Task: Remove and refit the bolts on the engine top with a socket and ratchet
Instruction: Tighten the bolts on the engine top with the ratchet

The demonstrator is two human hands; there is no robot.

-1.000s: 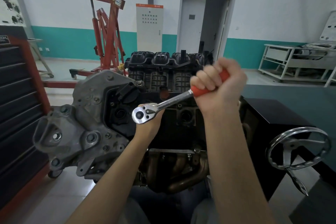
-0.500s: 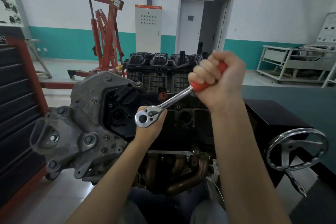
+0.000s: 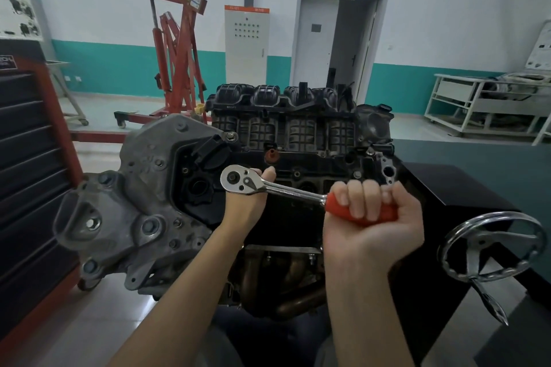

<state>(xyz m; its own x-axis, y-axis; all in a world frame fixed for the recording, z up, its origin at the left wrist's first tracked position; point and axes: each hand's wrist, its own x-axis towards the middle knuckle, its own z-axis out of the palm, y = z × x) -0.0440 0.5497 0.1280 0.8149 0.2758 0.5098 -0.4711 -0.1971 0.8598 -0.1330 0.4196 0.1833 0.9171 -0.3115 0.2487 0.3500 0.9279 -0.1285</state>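
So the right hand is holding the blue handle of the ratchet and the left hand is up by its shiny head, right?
Nearly. The handle is red-orange, not blue; the head view shows it. The rest is right: the right hand is wrapped round that handle, and the left hand is up by the ratchet's shiny head.

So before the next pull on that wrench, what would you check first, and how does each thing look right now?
1. Right hand closed firmly round the ratchet's orange handle: ok.
2. Left hand steadying under the ratchet head: ok.
3. Socket seated squarely on the bolt: cannot tell, hidden beneath the head.
4. Swing path free of the silver handwheel: ok, it stands apart to the right.
5. Left fingers out of the handle's sweep: ok.
6. Ratchet direction setting: cannot tell.
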